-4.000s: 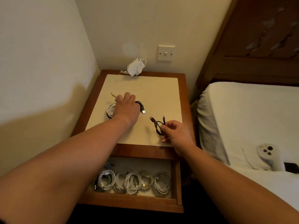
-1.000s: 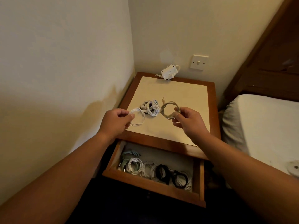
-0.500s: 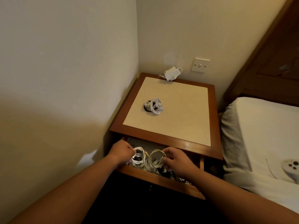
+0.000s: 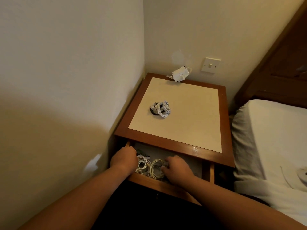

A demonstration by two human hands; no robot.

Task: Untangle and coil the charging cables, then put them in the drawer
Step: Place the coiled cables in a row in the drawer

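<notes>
Both my hands are down inside the open drawer [image 4: 166, 184] of the bedside table. My left hand [image 4: 124, 159] grips a coiled white cable [image 4: 143, 166] at the drawer's left side. My right hand [image 4: 178, 168] pinches a coiled beige cable [image 4: 156, 170] beside it. Other coils lie under them, mostly hidden by my hands. A tangled bundle of white and black cables [image 4: 160, 108] sits on the cream tabletop [image 4: 187, 117].
A white adapter [image 4: 180, 74] leans at the back edge of the table under a wall switch [image 4: 210, 65]. The wall runs close along the left. A bed [image 4: 269, 143] with a white controller [image 4: 303, 175] lies on the right.
One second ago both hands held the two coils above the tabletop; they have since carried them down into the drawer and now sit a little deeper in it.
</notes>
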